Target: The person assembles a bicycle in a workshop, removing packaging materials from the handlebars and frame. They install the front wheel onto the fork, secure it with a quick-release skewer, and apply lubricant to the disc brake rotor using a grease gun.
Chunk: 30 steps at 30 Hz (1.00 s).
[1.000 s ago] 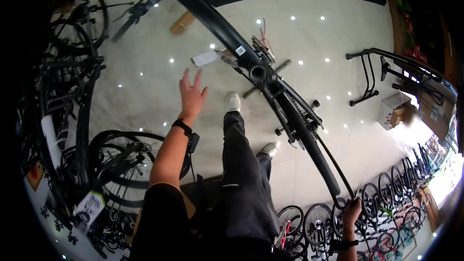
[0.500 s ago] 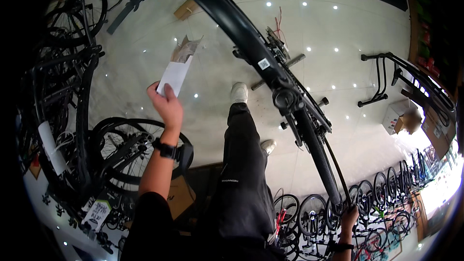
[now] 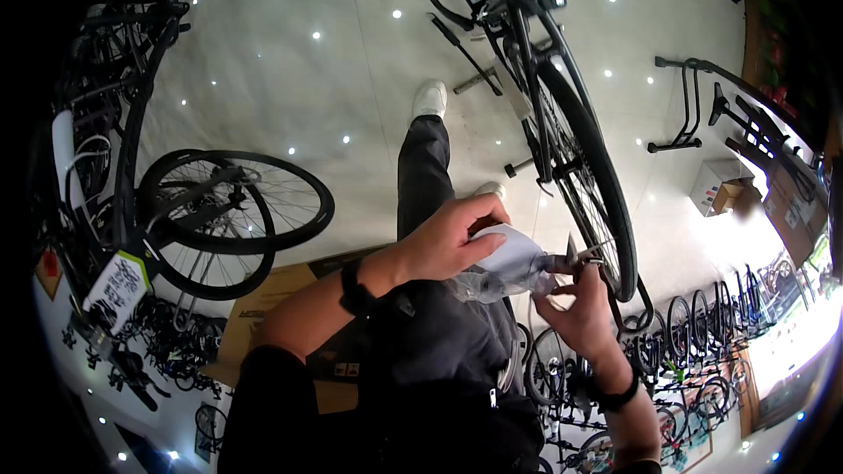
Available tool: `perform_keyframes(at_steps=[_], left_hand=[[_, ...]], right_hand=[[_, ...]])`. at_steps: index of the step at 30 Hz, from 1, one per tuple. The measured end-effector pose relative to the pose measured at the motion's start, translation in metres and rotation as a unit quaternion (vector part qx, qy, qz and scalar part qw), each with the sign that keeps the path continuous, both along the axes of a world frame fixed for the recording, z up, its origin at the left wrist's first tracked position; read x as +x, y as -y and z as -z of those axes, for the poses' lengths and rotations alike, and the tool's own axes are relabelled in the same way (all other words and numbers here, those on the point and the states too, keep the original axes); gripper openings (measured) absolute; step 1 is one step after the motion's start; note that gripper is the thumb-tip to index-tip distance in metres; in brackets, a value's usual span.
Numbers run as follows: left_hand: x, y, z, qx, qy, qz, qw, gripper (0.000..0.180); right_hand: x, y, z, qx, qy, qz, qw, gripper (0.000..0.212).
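Note:
My left hand (image 3: 457,241) pinches a white paper packet (image 3: 511,256) with its thumb on top. Crumpled clear plastic (image 3: 479,287) hangs from the packet, above my lap. My right hand (image 3: 575,307) is closed at the other end of the packet, with its fingertips by the plastic. A small pointed metal tool (image 3: 572,248) sticks out from those fingers; its exact kind is unclear. Just beyond my right hand stands a bicycle wheel with a black tyre (image 3: 606,184), below the bicycle's dark frame (image 3: 527,22).
Loose wheels (image 3: 237,202) lie at the left, beside a black bicycle frame (image 3: 145,114). A cardboard box (image 3: 255,307) is by my left elbow. Rows of bicycles (image 3: 702,320) stand at the lower right. A black metal stand (image 3: 685,110) rests on the tiled floor at the right.
My left hand has brought the packet from the far left to my lap. My right hand has left the bicycle and come to the packet with a metal tool. The bicycle appears shifted and turned.

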State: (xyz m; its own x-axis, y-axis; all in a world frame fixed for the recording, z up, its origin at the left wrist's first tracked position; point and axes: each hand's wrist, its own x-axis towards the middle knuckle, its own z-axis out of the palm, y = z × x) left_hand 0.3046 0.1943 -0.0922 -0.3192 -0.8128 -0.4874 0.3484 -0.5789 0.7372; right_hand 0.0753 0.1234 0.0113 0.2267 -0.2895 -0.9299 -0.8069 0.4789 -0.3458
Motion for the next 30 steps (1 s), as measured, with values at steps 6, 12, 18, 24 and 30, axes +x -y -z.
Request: perform_keyframes(at_steps=[6, 12, 18, 24, 30], left_hand=[[-0.052, -0.022, 0.0, 0.07, -0.225, 0.058, 0.97, 0.021], [-0.065, -0.015, 0.105, 0.136, -0.085, -0.035, 0.986, 0.023], [-0.053, -0.012, 0.278, 0.165, 0.255, -0.105, 0.947, 0.033], [-0.124, 0.006, 0.379, 0.089, 0.266, -0.111, 0.953, 0.047], [-0.151, 0.033, 0.397, 0.152, 0.23, -0.291, 0.916, 0.013]], right_hand=[[-0.065, -0.044, 0.012, -0.145, 0.013, -0.046, 0.988, 0.056], [-0.173, -0.054, -0.038, -0.346, -0.043, -0.007, 0.937, 0.016], [-0.302, -0.081, -0.033, -0.44, -0.212, 0.271, 0.829, 0.015], [-0.339, -0.144, 0.009, -0.414, -0.229, 0.528, 0.705, 0.025], [-0.299, -0.131, 0.005, -0.412, -0.31, 0.526, 0.676, 0.022]])
